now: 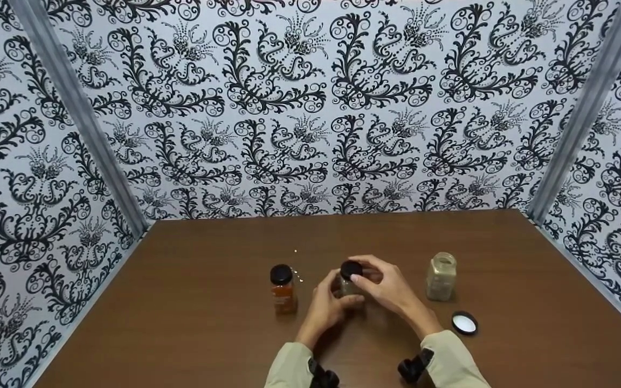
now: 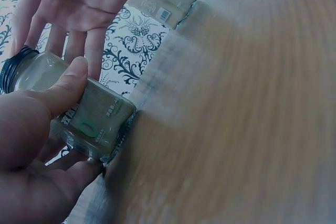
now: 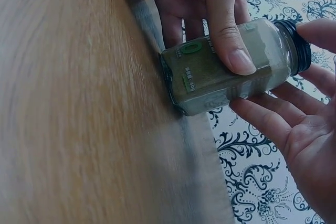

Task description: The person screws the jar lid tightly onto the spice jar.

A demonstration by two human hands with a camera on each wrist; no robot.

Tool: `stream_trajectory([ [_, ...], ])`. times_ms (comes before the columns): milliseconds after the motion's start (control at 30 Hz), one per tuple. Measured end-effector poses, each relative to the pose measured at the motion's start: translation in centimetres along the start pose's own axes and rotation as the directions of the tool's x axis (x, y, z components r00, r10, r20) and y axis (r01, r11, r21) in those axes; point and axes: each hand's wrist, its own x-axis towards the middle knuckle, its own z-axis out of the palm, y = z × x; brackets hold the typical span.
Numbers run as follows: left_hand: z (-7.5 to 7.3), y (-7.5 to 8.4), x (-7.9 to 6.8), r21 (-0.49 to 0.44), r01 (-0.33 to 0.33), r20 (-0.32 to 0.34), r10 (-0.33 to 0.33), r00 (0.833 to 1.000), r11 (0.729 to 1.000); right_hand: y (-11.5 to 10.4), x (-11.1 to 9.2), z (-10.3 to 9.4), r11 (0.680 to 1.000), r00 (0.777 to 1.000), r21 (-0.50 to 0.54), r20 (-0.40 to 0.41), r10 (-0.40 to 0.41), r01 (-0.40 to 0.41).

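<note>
A small glass spice jar [image 3: 210, 85] of greenish-brown powder stands upright on the table between both hands, its black screw lid [image 1: 351, 268] on top. My left hand [image 1: 328, 306] grips the jar's body, thumb across the label side and fingers round the other. From the right, my right hand [image 1: 388, 284] holds the lid between thumb and fingers, with some fingers spread along the glass. To the right stands a lidless jar [image 1: 441, 280] of pale powder. A loose black lid [image 1: 464, 323] lies near it, white inside facing up.
Left of the hands stands a jar of orange-red spice [image 1: 284, 296] with a black lid. Small white crumbs [image 1: 298, 276] lie scattered beside it on the brown wooden table [image 1: 202, 302]. Patterned walls [image 1: 289, 134] enclose the table at the back and sides.
</note>
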Motion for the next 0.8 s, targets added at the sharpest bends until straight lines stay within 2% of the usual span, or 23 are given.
stream_trajectory([
  [133,-0.09,0.08,-0.02,0.0,0.007,0.004,-0.007,1.0,1.0,0.08,0.05,0.08,1.0,1.0,0.023,0.004,-0.004,0.004],
  [300,-0.24,0.11,-0.04,0.047,0.004,0.0,-0.004,1.0,0.999,0.13,0.03,0.1,0.999,1.0,0.028,0.005,-0.029,0.029],
  [800,-0.24,0.06,-0.1,0.067,-0.023,-0.007,0.023,1.0,0.997,-0.07,0.0,0.02,0.999,1.0,0.032,0.003,-0.012,0.012],
])
